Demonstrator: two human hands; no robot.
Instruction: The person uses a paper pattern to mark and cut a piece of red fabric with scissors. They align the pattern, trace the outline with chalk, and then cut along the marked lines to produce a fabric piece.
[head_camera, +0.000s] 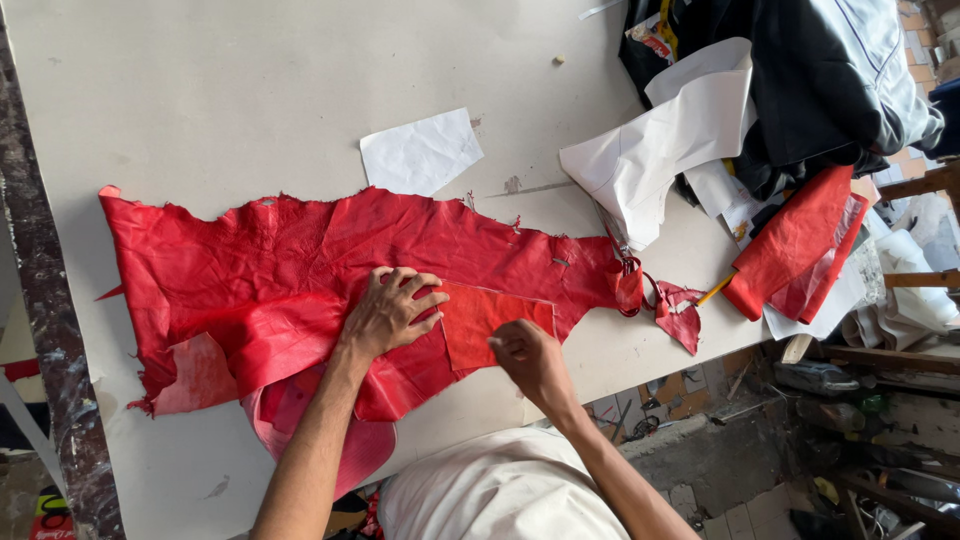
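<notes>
Head view, looking down at a pale table (250, 90). A large red hide (300, 250) lies spread across it, edges ragged, the near part hanging over the table's front edge; a paler flap is folded up at its left end. On the hide, just right of centre, sits a flat orange-red pattern piece (480, 318), roughly rectangular. Left hand (390, 312) is open, fingers spread, palm pressed flat on the hide with fingertips overlapping the piece's left edge. Right hand (528, 355) is closed into a loose fist at the piece's lower right edge; whether it pinches a tool or the edge itself I cannot tell. White sheet (420, 152) lies on the table just beyond the hide's far edge. A larger white pattern (650, 150) lies to the right, part under a pile of dark garments (800, 80) at the table's far right corner. Red scraps (660, 300) trail off the hide's right tip. A folded red piece (795, 245) rests at the table's right edge, near the dark pile. Person's white shirt (500, 495) shows at the bottom.
</notes>
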